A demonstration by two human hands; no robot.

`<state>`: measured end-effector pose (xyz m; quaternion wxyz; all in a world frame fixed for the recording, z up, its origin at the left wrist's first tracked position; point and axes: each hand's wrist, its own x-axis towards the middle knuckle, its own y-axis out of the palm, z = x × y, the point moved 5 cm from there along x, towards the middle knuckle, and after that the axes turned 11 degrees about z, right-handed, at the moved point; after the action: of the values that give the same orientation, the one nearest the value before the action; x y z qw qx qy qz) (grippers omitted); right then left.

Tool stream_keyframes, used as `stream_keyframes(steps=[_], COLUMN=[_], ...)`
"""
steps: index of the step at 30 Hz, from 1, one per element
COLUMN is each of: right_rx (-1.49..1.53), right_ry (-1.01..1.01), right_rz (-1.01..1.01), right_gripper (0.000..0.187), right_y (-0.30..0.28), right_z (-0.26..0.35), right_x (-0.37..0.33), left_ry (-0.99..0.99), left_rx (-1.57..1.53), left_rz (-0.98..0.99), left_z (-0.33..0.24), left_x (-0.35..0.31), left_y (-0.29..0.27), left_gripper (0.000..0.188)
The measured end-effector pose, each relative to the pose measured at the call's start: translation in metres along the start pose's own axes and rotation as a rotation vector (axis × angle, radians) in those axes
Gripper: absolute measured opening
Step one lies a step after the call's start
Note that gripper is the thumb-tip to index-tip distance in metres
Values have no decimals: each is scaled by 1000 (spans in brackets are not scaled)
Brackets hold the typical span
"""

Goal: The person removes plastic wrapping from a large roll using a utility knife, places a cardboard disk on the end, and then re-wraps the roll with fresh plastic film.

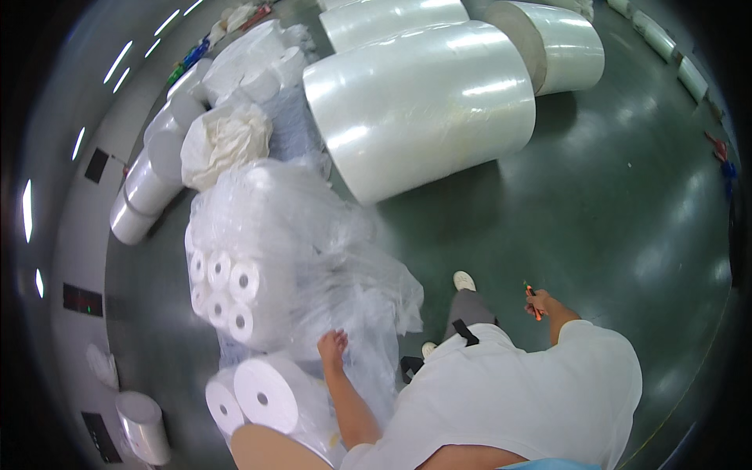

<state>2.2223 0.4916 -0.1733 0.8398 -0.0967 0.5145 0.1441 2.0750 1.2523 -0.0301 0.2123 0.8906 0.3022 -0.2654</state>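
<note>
On the green floor [611, 204], toward its far edge, the biggest things are the giant rolls of glossy white film [419, 106], lying on their sides and well apart from me. Nearer, along the floor's left side, stands the stack of white paper rolls [227, 290], bundled under a loose clear plastic wrap [313, 258]. The wrap is already slack and billowing on the side that faces me, and it hangs open in folds down toward the floor, so I judge the covering partly loosened but by no means off: most of the stack is under film, and only the round ends with their dark cores show through. Two larger rolls [262, 395] sit at the stack's near end, just beside my forearm.

My left hand [332, 345] rests on the wrap at the near side of the stack, fingers spread and pressing the film rather than pinching it, so that grip is apart. My right hand [542, 301] hangs out to my side above the floor, well clear of the stack, its grip closed around a small orange cutter [533, 299]. The cutter touches nothing but my hand.
</note>
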Motion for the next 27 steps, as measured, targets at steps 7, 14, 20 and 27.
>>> stream_keyframes(steps=[7, 14, 20, 27], right_rx=[-3, -45, 175, 151], right_ry=[-201, 50, -15, 80], right_rz=[68, -217, -302, -327], right_gripper=[19, 31, 54, 48], right_y=[-69, -255, -296, -294], right_z=[146, 177, 270, 291], right_x=[10, 6, 52, 33], left_ry=[-105, 47, 211, 131], left_rx=[60, 153, 363, 395], left_rz=[-171, 98, 338, 652], left_z=[11, -45, -109, -134], left_x=[114, 234, 328, 377], left_y=[101, 362, 545, 830], left_gripper=[17, 21, 28, 32])
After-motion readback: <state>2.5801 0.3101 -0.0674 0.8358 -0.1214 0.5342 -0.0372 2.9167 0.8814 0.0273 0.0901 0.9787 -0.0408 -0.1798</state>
